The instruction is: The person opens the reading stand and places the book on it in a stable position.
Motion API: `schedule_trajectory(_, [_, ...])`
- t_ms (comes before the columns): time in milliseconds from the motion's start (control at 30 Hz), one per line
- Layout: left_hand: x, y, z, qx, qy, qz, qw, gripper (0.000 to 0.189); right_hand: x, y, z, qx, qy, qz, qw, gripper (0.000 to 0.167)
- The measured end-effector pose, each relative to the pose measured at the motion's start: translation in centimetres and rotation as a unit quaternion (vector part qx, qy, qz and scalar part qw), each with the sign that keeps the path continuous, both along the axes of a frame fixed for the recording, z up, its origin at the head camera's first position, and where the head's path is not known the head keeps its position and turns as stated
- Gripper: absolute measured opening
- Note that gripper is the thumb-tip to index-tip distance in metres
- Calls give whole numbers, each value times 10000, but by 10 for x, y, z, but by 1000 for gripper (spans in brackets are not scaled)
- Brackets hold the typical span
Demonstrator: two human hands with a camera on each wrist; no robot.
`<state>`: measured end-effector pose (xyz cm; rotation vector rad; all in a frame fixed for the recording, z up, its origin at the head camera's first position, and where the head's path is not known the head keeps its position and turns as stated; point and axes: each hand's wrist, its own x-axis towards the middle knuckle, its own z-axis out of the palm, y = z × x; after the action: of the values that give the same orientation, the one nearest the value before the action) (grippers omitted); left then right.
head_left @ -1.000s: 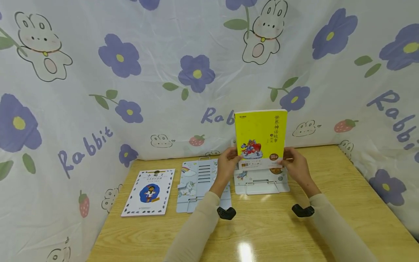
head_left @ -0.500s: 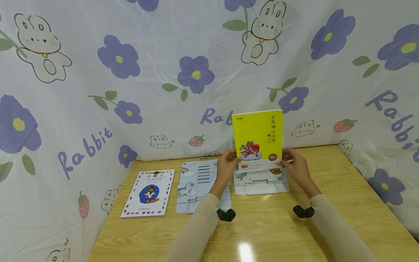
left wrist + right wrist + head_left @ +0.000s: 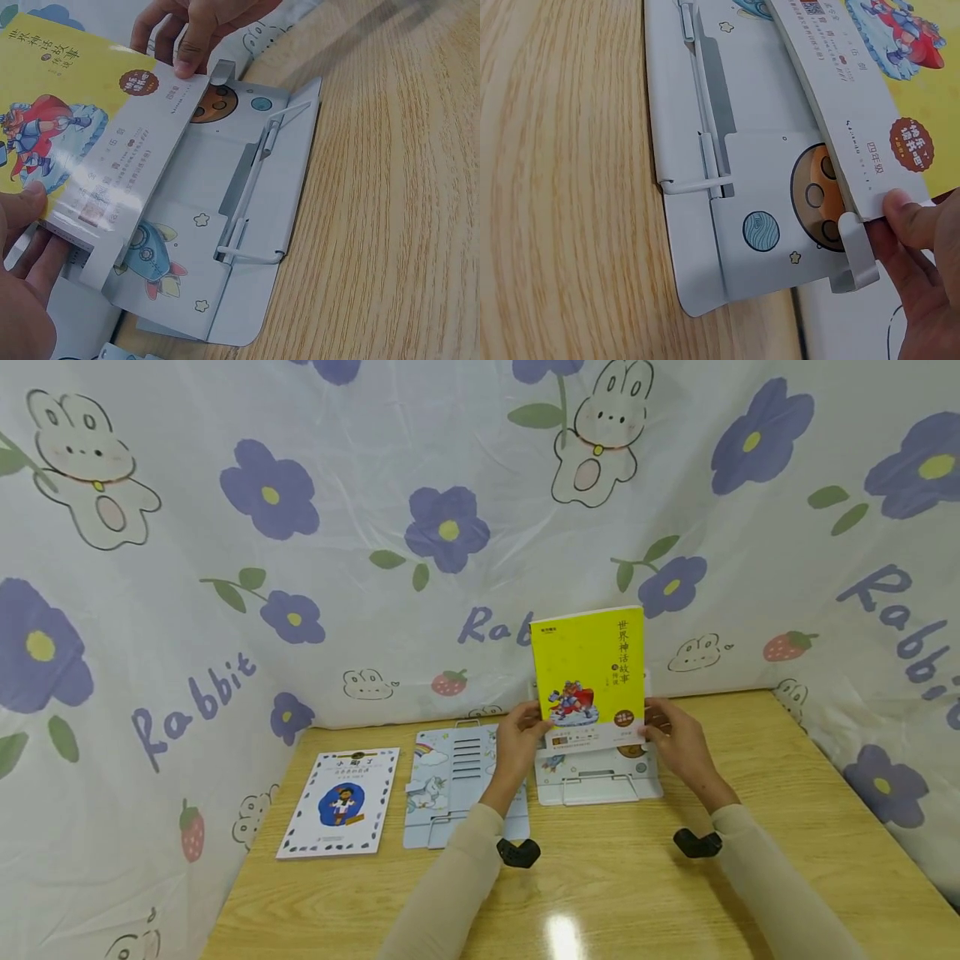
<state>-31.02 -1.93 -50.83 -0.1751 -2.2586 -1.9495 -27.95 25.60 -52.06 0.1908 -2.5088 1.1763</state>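
Observation:
A yellow paperback book (image 3: 588, 664) with a white lower band stands upright, front cover outward, its top tilted slightly left. My left hand (image 3: 521, 739) pinches its lower left edge, thumb on the cover and fingers behind. At the lower right edge, my right hand (image 3: 678, 739) grips it the same way. Behind and below the book is a white metal book stand (image 3: 592, 789) printed with a rocket and planets. In the right wrist view, the stand's bent side clip (image 3: 857, 255) lies right by the book's lower corner. The other clip (image 3: 105, 262) shows below the left thumb.
A second, light blue book stand (image 3: 431, 793) with a unicorn print lies flat left of the hands, partly covered by the left forearm. Farther left, a white book (image 3: 341, 802) lies on the wooden table (image 3: 637, 893). A rabbit-print cloth (image 3: 360, 610) hangs behind.
The yellow book has shifted slightly left and tilted a little, its right side rising. Both hands keep their hold, and the stands and the white book stay put.

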Motion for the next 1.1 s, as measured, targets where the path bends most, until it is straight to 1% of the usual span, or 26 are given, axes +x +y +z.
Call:
schedule_trajectory(167, [0,1,0,87,-14,-18,10000,30,0,1,0,88,143,4,9999,44])
schedule_trajectory(367, [2,3,-1,67,-8,55,10000,29,3,4,-3,441,247,-110,9987,38])
schedule_trajectory(467, [2,3,-2,50,17,75,10000,31,3,5,-6,556,326,-66,9979,35])
schedule_trajectory(600, [2,2,-3,8,89,69,9999,34,2,7,-8,614,389,23,9973,35])
schedule_trajectory(733, [2,4,-2,-149,141,105,9997,35,2,9,-9,635,432,52,9970,35])
schedule_trajectory(833, [3,7,-1,-365,182,171,9990,36,4,9,-10,581,349,41,9977,34])
schedule_trajectory(967, [5,9,-1,-633,474,291,9964,38,5,6,-10,471,180,8,9987,34])
schedule_trajectory(1100, [8,12,1,-906,804,444,9916,39,6,2,-8,394,176,-42,9991,35])
